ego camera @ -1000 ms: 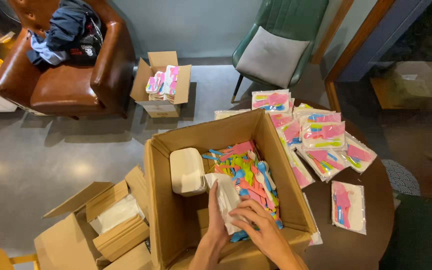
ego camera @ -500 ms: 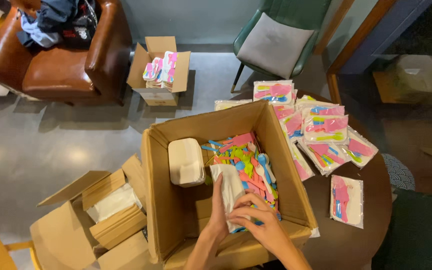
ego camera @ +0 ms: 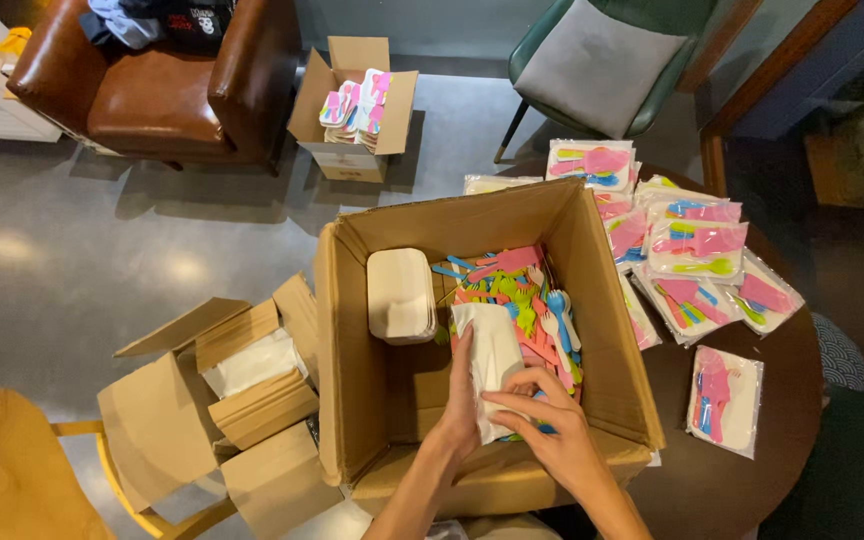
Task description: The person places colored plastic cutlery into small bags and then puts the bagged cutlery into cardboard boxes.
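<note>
White bag [ego camera: 492, 365] gripped between closed fingers [ego camera: 522, 385] of left hand [ego camera: 460, 415] and right hand [ego camera: 552, 440], inside cardboard box [ego camera: 352, 380]; loose coloured cutlery [ego camera: 517, 295] is left beneath; filled packets [ego camera: 697, 250] are laid on worktop [ego camera: 802, 400].

The big box [ego camera: 392, 400] is matt brown cardboard with rough, raw edges. At its twelve o'clock, the cutlery [ego camera: 522, 300] looks like smooth, bright plastic. The packets [ego camera: 697, 250] at three o'clock are glossy clear film. The table [ego camera: 752, 480] is dark, dull-polished wood. The armchair [ego camera: 162, 90] at eleven o'clock is shiny brown leather; the floor [ego camera: 72, 240] is smooth and faintly reflective.
</note>
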